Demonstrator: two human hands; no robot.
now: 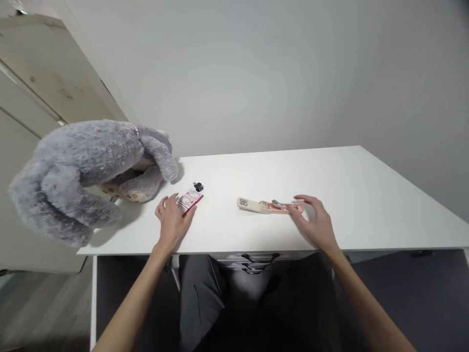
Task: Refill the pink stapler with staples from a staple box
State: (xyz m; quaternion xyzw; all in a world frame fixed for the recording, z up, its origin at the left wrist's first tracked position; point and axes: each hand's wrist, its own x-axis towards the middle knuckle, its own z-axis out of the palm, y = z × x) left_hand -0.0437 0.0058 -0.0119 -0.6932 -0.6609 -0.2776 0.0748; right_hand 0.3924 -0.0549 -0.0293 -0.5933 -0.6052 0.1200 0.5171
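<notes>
My left hand (171, 224) lies over the lower part of a flat red-and-white printed packet (189, 199) on the white table, fingers spread along its sides. Just beyond the packet sits a small black object (198, 187), too small to identify. My right hand (315, 224) is at the right end of a long, narrow hinged case, thumb and forefinger apart around that end. The case lies unfolded: its cream lid (252, 205) points left, and its pink tray (286, 209) is on the right. A small shiny metallic piece (277, 204) shows in the tray.
A large grey-purple plush toy (91, 151) leans over the left end of the white table (227, 230). A pale wall (238, 73) runs behind the table. Drawers with black handles (261, 258) are below the front edge, by the person's legs.
</notes>
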